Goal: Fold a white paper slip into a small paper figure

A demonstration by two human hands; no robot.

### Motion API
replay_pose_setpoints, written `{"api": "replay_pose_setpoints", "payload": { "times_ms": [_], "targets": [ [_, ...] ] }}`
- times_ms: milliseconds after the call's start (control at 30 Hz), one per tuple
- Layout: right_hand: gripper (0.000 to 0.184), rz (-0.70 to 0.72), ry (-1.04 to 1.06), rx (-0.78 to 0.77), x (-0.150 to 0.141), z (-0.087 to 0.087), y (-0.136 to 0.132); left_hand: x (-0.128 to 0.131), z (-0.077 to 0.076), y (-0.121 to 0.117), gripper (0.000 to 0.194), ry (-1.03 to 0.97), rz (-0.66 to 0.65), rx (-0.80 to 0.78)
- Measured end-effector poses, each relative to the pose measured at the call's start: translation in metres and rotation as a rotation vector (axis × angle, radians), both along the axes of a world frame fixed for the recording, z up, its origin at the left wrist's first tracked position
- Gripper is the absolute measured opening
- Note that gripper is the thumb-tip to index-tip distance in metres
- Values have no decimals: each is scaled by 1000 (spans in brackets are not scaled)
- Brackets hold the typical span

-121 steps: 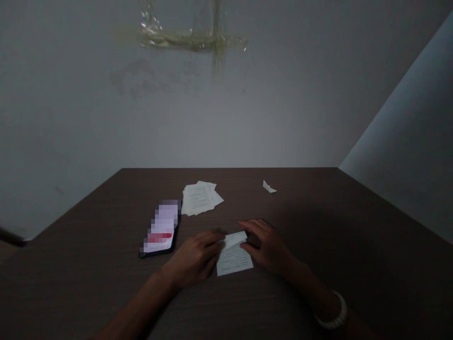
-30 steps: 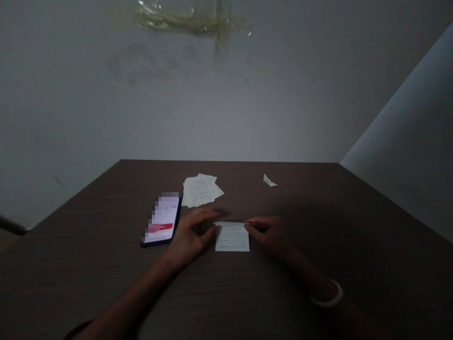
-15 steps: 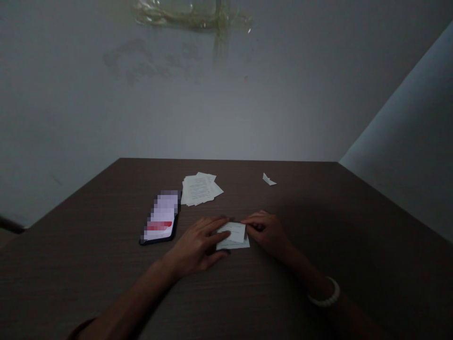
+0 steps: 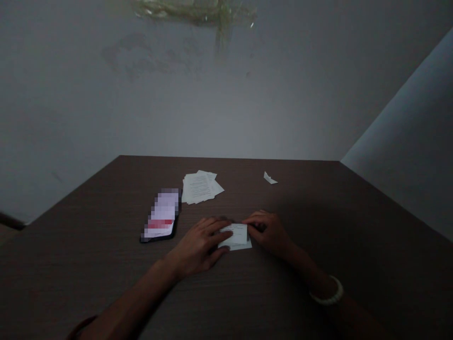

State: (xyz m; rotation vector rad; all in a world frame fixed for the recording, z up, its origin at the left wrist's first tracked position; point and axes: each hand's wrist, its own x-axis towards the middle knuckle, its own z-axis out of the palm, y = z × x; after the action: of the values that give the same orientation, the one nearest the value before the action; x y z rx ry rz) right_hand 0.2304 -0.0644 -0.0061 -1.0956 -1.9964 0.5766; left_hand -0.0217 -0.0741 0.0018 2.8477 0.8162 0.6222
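Observation:
A small folded sheet of paper [image 4: 240,232] with printed lines lies on the table in front of me, one layer over a slightly larger one below. Spread across its left part, my left hand [image 4: 205,243] presses it flat with the fingers apart. At the upper right corner of the paper, my right hand [image 4: 267,231] has its index finger stretched to the edge and the other fingers curled in. The thumb is close to the paper's right edge. Whether the right fingers pinch the corner or only rest on it is hard to see.
A phone [image 4: 163,215] with a lit, blurred screen lies to the left. Behind it sits a loose stack of printed papers [image 4: 200,186]. A small folded white paper boat [image 4: 270,178] stands at the back right. The brown table [image 4: 106,203] meets a wall behind.
Both hands stay at the paper with almost the same pose. The right index finger sits at the top right corner as before; the view has shifted slightly.

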Motion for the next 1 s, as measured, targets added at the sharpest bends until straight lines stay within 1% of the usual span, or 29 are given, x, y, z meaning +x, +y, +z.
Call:
{"api": "replay_pose_setpoints", "payload": {
  "times_ms": [200, 333, 433, 533, 667, 800, 1000],
  "targets": [
    [19, 28, -13, 7, 1, 2, -1, 1, 3, 1, 29, 3, -27, 11],
    [20, 48, 2, -27, 2, 4, -1, 3, 5, -1, 27, 5, -39, 19],
    [16, 45, -33, -60, 0, 6, -2, 3, 5, -2, 27, 2, -55, 30],
    [11, 32, -84, -50, -1, 4, -3, 3, 3, -2, 27, -5, -59, 20],
    [14, 43, -113, -34, 1, 1, -3, 3, 1, -1, 26, -23, -47, -25],
    [15, 50, -125, -45, 1, 0, -3, 3, 0, -1, 33, -28, -1, -60],
    [13, 31, -119, -70, 0, 3, -5, 2, 0, 0, 44, -39, 64, -87]
  ]
}}
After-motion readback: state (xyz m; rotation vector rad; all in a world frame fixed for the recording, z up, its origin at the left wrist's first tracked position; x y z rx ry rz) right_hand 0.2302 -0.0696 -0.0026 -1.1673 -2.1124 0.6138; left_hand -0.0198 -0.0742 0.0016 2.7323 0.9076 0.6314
